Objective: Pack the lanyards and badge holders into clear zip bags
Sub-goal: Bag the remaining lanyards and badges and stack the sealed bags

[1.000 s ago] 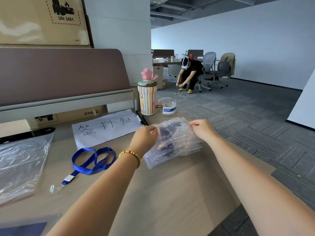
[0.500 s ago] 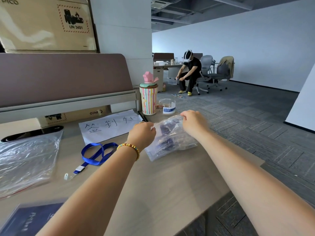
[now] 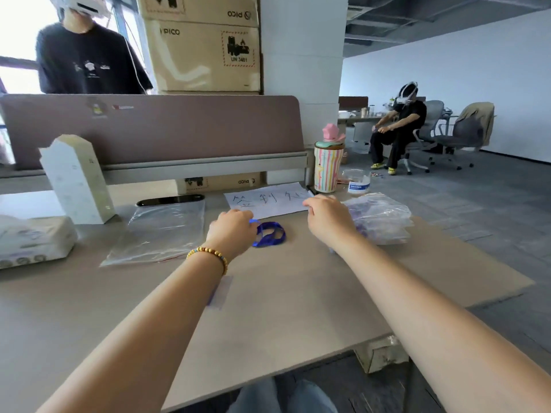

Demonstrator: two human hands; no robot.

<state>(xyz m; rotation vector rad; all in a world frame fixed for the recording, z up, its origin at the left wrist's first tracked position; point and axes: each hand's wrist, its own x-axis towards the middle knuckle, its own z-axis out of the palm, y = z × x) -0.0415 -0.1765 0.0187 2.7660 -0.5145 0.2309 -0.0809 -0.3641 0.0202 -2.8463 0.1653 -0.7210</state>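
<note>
1 filled zip bag (image 3: 378, 217) lies on the table (image 3: 283, 293) at my right, so that part seems done. My left hand (image 3: 231, 231) touches the blue lanyard (image 3: 269, 234); whether its fingers pinch it, I cannot tell. My right hand (image 3: 328, 220) hovers, fingers relaxed. 1 empty zip bag (image 3: 161, 231) waits at left.

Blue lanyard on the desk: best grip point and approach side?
Pinch the bunched strap of the blue lanyard where its loops overlap, coming from above on its left, where the left hand already is. It lies flat and limp on the desk, so a top-down pinch probably gathers all loops. Its clip end is hidden behind the hand.
</note>
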